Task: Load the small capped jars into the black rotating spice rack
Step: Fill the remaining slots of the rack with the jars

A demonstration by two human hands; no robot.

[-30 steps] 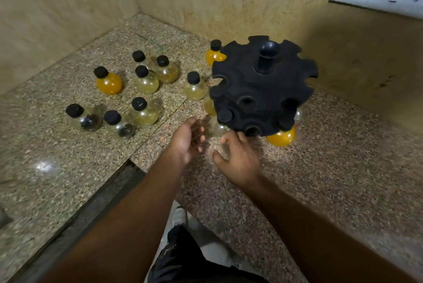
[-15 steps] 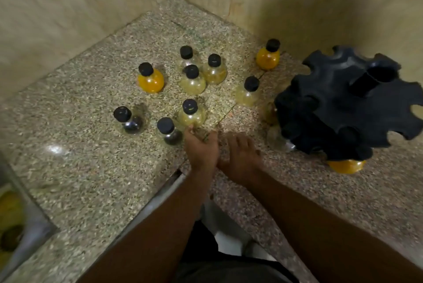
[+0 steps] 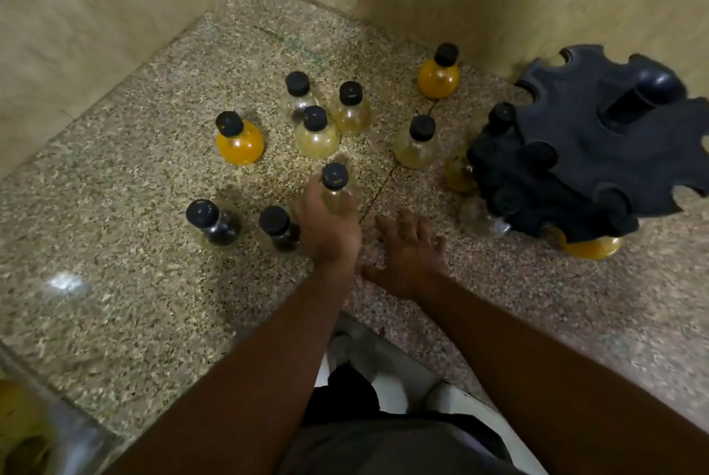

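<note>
The black spice rack (image 3: 598, 163) stands at the right by the wall, with a few capped jars in its near slots and an orange jar (image 3: 592, 249) under its front edge. Several loose black-capped jars stand on the granite counter (image 3: 126, 206): two orange ones (image 3: 239, 140) (image 3: 438, 75), pale yellow ones (image 3: 316, 135) (image 3: 416, 146) and two dark ones (image 3: 213, 223) (image 3: 277, 231). My left hand (image 3: 330, 225) wraps the body of a pale yellow jar (image 3: 335, 177); only its cap and neck show. My right hand (image 3: 412, 248) lies beside it, fingers spread, holding nothing.
Tiled walls (image 3: 96, 6) close the corner behind and left of the jars. The counter's front edge is notched inward near my wrists, with my legs and shoes (image 3: 368, 363) below. A shiny metal object (image 3: 34, 432) sits at the bottom left.
The view has swung left and down. My left hand moved forward from the counter edge and closed round the pale yellow jar. My right hand stayed low beside it and spread its fingers.
</note>
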